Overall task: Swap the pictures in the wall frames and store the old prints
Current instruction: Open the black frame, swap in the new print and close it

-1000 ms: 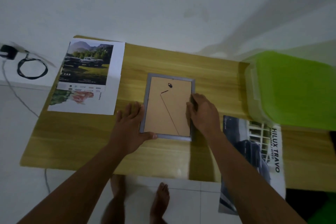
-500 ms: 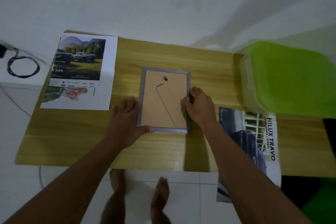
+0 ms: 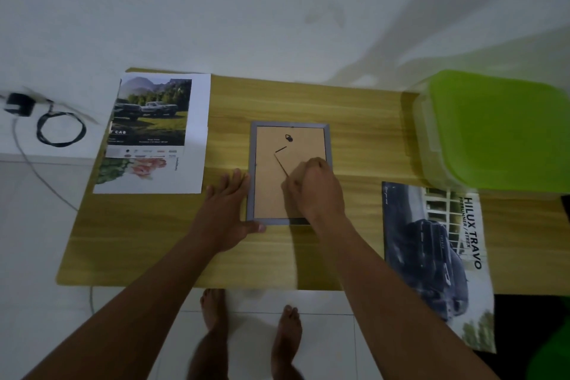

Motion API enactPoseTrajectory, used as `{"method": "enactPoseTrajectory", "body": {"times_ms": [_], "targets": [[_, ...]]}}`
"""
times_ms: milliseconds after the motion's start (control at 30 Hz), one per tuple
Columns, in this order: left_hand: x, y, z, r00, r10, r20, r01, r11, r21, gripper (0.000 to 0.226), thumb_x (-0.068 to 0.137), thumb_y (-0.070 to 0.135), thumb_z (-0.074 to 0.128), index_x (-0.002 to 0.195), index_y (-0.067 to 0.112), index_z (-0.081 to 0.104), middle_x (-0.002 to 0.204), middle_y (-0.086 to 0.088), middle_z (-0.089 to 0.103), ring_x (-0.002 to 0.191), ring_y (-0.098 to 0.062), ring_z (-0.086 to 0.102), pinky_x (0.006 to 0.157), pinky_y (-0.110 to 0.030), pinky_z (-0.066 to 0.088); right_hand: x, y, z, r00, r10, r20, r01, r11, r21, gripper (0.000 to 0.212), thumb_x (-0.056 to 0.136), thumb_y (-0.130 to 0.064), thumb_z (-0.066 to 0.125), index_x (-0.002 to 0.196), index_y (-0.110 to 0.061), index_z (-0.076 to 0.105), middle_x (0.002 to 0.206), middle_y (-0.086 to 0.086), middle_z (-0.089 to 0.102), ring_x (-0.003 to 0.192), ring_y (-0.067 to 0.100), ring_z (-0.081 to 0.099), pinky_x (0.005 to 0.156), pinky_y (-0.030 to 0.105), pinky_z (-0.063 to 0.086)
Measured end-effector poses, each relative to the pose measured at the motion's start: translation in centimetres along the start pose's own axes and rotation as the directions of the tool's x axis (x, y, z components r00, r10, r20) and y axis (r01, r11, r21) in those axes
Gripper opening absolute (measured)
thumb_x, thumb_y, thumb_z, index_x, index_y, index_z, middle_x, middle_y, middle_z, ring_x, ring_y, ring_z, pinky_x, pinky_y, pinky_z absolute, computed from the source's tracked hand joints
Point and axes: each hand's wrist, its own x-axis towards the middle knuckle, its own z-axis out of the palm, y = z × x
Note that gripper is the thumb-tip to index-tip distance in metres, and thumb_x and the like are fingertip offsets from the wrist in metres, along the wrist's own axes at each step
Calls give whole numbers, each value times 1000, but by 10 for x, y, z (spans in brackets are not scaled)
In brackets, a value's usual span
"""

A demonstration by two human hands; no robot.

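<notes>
wood-grain yellow laminate covers the surface (image 3: 354,120) that carries everything. between the two hands lies a grey rectangular picture frame (image 3: 253,173), face down, its tan cardboard backing board (image 3: 268,182) turned up, with a small black hanging hook (image 3: 289,138) near its far end and a thin dark easel strut (image 3: 280,160) running diagonally across it.

the left hand (image 3: 228,213) lies open and flat on the surface just beside the frame's left edge, fingers spread and pointing away from the person, the thumb reaching along the frame's near left corner. the right hand (image 3: 314,191) rests on the right half of the backing board with its fingers curled in; whether they pinch anything cannot be told, since the fingertips are hidden under the knuckles.

well left of the left hand, a white paper print showing two pickup trucks in a green landscape (image 3: 154,120) lies flat, on top of another sheet with a floral picture (image 3: 135,168) that peeks out at its near end. right of the right hand, a dark glossy truck poster lettered "hilux travo" (image 3: 438,256) hangs partly over the near edge of the surface. beyond that poster sits a translucent plastic storage box with a lime green lid (image 3: 499,129), closed.

far left, off the surface, a black charger with a coiled cable (image 3: 58,129) lies on a white ledge. below, two bare feet (image 3: 249,318) stand on white floor tiles.
</notes>
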Motion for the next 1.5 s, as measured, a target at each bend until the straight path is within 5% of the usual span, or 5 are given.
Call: {"method": "enactPoseTrajectory", "body": {"times_ms": [400,667,1000,1167,1500], "targets": [[1,-3,2,1000,-6,0,6,1000,6,113,74,67,63,154,24,-3,162,-1,-9,148,-25,-13,120,-51,3,-4,5,-6,998,44,42,-47,997,66,34,95,-36,59,114,-10,50,106,8,60,92,25,60,69,31,43],[2,-1,1,1000,3,9,-4,999,33,112,75,68,62,154,25,-6,162,-3,-10,148,-24,-13,120,-51,4,-6,10,-9,998,63,28,-67,984,167,46,93,-40,62,126,-11,50,115,8,61,99,26,60,80,35,50],[0,-1,-5,999,11,33,-15,994,106,121,69,75,62,154,24,-8,163,-8,-3,149,-31,-4,118,-52,15,7,10,-36,996,80,-36,-67,955,287,45,92,-42,64,125,-14,50,97,-2,52,85,18,55,74,36,54],[-1,5,-5,998,39,-47,-29,981,190,112,72,73,60,153,27,-2,158,-15,10,146,-36,10,110,-56,30,32,29,-70,989,112,-97,-91,975,200,45,93,-43,62,127,-16,50,104,1,56,90,19,53,74,31,46],[7,-3,-2,997,-45,62,32,980,196,116,79,73,52,147,19,-25,161,-7,-14,149,-27,-9,117,-54,16,79,105,-86,977,202,-71,-202,979,0,37,97,-37,55,120,-9,49,108,14,66,97,31,64,79,44,55]]}}
